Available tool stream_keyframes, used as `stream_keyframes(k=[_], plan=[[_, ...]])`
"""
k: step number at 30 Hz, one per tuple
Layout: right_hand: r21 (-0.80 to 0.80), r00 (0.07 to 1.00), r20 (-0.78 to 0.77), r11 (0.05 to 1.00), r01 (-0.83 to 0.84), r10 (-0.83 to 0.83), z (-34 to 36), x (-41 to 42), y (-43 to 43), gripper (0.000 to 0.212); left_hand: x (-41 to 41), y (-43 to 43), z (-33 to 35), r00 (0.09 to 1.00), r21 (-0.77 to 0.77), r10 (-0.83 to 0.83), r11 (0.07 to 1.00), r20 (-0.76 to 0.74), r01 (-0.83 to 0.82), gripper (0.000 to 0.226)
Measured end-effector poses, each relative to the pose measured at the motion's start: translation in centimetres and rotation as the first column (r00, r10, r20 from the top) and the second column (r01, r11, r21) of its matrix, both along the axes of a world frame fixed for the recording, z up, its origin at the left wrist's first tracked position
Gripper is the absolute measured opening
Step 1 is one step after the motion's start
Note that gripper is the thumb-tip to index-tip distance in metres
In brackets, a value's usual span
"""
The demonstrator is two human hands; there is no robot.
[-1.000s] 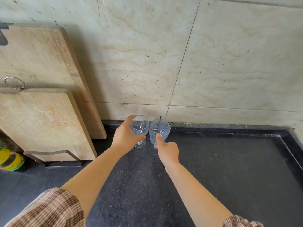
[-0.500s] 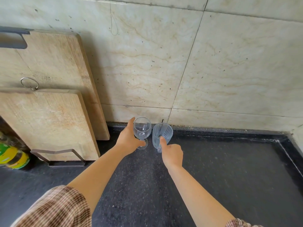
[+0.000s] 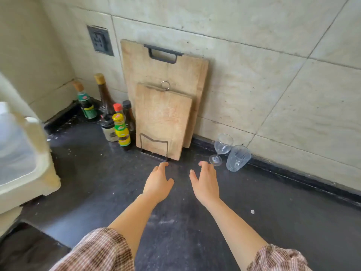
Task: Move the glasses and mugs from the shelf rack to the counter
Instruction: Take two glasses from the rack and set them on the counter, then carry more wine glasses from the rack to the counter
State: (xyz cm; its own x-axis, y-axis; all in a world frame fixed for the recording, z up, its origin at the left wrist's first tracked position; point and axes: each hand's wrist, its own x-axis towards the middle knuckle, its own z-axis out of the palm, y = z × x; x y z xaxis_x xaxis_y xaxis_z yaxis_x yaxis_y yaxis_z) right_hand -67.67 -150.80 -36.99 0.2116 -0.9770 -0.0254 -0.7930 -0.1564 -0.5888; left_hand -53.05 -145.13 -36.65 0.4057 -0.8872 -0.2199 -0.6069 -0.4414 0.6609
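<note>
A clear wine glass (image 3: 221, 148) stands upright on the black counter (image 3: 195, 222) near the tiled wall. Right beside it stands a ribbed clear tumbler (image 3: 237, 157). My left hand (image 3: 158, 182) hovers over the counter in front of the cutting boards, fingers spread and holding nothing. My right hand (image 3: 206, 182) is open too, its fingertips just left of the wine glass's foot and not touching it. No shelf rack is in view.
Two wooden cutting boards (image 3: 163, 118) lean on the wall in a wire holder (image 3: 154, 147). Several sauce bottles (image 3: 121, 128) cluster left of them. A cream-coloured appliance (image 3: 21, 157) fills the left edge. A wall socket (image 3: 100, 40) sits above.
Both hands have let go of the wine glass and the tumbler and pulled back toward me. The view has swung left, so the glasses now sit at the right.
</note>
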Motion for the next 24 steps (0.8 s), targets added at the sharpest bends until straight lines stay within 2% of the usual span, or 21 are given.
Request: stream_keyframes(k=[3,7,13,17,24], plan=[[-0.040,0.979,-0.054,0.979,-0.200,0.198,0.9,4.4,5.4,0.043,3.7,7.2,1.5,0.991,-0.017,0.083,0.996,0.103,-0.082,0.054],[-0.059,0.927,-0.060,0.926,-0.373,0.369,2.6,10.3,14.5,0.045,8.0,18.6,3.4,0.954,-0.079,0.217,0.975,0.204,-0.205,0.051],[-0.108,0.762,-0.136,0.755,-0.647,0.633,5.9,17.9,30.3,0.050,12.6,37.9,6.6,0.847,-0.144,0.414,0.910,0.333,-0.389,0.048],[-0.187,0.610,-0.132,0.585,-0.789,0.781,8.7,23.7,41.6,0.051,15.3,51.5,9.8,0.724,-0.179,0.560,0.824,0.401,-0.538,0.044],[-0.318,0.321,-0.034,0.295,-0.901,0.946,14.8,33.3,61.6,0.049,19.0,72.0,15.9,0.421,-0.282,0.768,0.591,0.482,-0.756,0.045]])
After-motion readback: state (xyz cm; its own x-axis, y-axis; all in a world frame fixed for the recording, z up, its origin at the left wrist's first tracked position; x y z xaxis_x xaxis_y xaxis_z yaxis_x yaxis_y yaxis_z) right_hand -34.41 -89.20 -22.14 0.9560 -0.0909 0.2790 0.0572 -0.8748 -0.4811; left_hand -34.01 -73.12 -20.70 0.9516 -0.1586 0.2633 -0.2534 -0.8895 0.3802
